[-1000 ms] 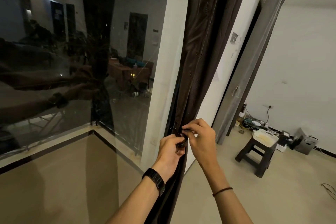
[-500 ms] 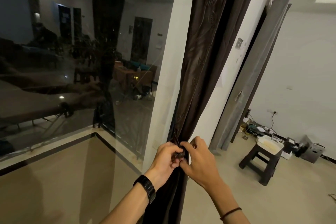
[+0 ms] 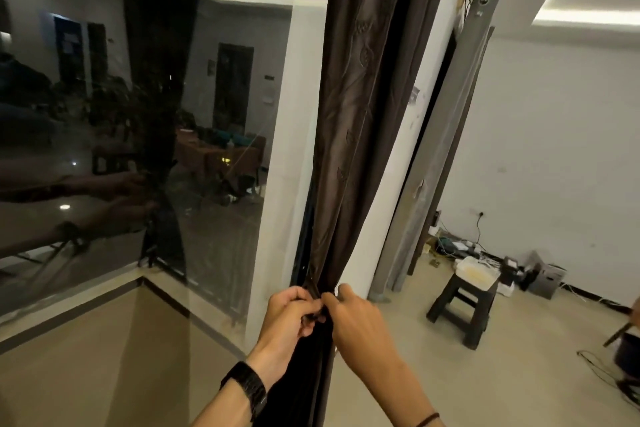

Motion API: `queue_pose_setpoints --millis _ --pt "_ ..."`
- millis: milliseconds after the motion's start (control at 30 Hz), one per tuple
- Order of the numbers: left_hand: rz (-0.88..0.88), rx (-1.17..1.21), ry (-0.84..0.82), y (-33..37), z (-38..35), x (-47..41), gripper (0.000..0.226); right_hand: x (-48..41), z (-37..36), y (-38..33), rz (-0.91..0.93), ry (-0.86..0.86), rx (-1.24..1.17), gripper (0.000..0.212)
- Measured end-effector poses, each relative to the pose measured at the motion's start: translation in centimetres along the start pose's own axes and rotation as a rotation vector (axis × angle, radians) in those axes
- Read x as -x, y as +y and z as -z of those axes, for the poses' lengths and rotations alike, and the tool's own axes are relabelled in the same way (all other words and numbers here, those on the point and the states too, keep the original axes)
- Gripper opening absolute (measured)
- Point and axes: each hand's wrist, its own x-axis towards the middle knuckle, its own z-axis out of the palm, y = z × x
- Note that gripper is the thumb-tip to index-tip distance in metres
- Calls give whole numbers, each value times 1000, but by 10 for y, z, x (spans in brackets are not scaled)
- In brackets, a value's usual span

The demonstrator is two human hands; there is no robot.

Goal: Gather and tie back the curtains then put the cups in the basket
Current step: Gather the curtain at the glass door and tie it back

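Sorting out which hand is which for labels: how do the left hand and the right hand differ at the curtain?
The left hand has a broad black watch on its wrist; the right hand has only a thin dark band. The left hand shows curled fingers on the window side; the right hand shows its back on the room side. Both pinch the gathered curtain at the same spot.

The curtain [image 3: 356, 121] is dark brown and shiny, with a faint leaf pattern sewn in. It hangs in long folds just beside the big window [image 3: 138, 149]. Low down it is bunched in tight, then falls loose below.
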Motion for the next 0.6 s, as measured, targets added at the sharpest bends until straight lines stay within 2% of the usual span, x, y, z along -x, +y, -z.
queue_pose_setpoints --millis 100,167,367,533,600 --pt "12 -4 16 2 -10 2 18 -4 -4 9 13 3 -17 21" --pt "-15 -55 24 3 -15 7 20 -5 -11 11 -41 21 -29 27" --pt "-95 -157 44 0 -24 16 31 8 -4 3 -142 -21 -47 23" --pt "-87 -219 70 1 -27 13 40 16 3 5 -95 -3 -114 30" --pt "-93 -257 93 5 -26 9 35 14 11 4 -70 -11 -137 38"
